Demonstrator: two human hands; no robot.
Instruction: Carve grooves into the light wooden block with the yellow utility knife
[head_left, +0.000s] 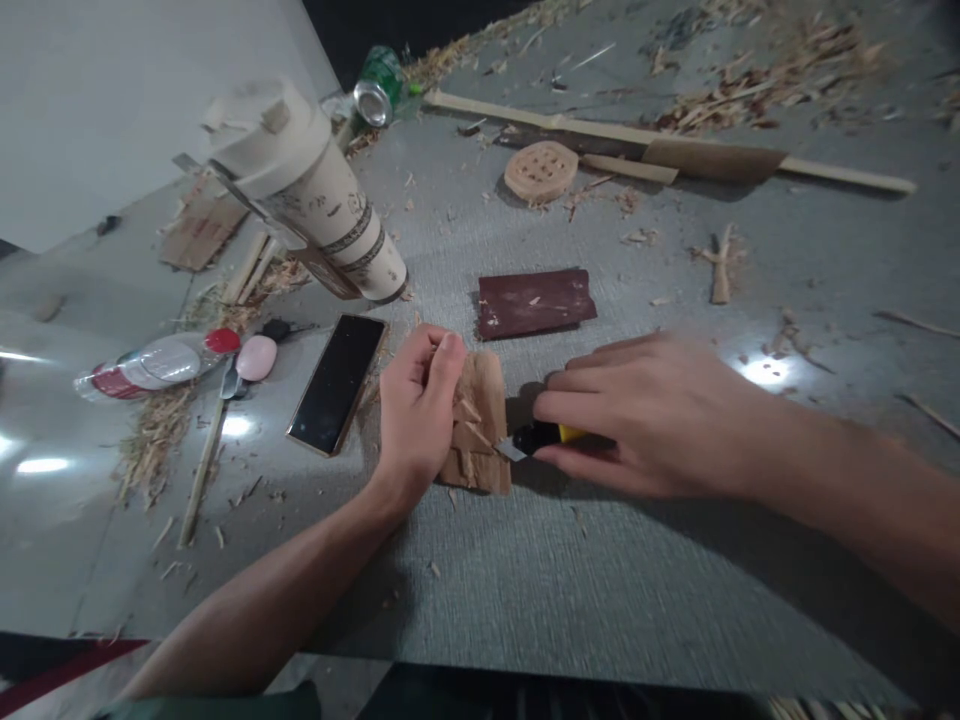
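A light brown piece of wood (487, 400) lies on the table with shavings and cut marks on its face. My left hand (421, 405) is closed on its left side, the thumb pointing up along the edge. In my right hand (637, 415) is a black and yellow utility knife (538, 437), gripped by the handle. Its blade tip meets the right part of the wood, near a raised sliver. Part of the handle is hidden by my fingers. Just beyond the wood sits a dark reddish-brown curved piece (536, 302).
Left of my hands lie a phone (337, 384) and a clear bottle with a red cap (157, 368). A tall white tumbler (322, 200) stands behind them. Farther back are a green can (377, 88), a round carved wooden disc (541, 171), long sticks and scattered shavings (780, 85).
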